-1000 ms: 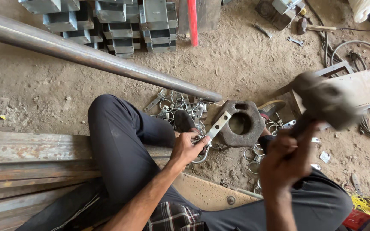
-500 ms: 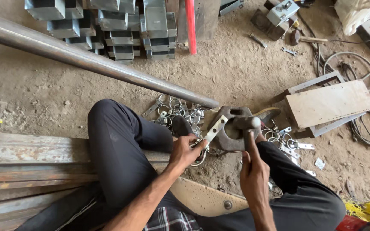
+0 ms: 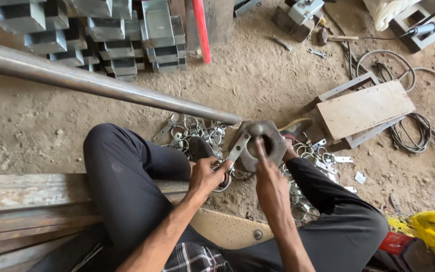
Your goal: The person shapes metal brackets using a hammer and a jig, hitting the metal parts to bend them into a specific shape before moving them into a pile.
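The left hand (image 3: 208,176) pinches the ring end of a flat metal strap (image 3: 237,148), whose far end rests on the hexagonal steel block (image 3: 263,143) just beyond the fingertips. The right hand (image 3: 270,184) is clenched around a hammer (image 3: 256,132), its head down on the block. Loose ring clamps (image 3: 192,128) lie scattered around both hands, with a long steel pipe (image 3: 101,85) farther out.

Dull grey metal strap (image 3: 237,147); rusty steel block (image 3: 270,146); smooth steel pipe (image 3: 101,85); rough dirt floor (image 3: 258,80).
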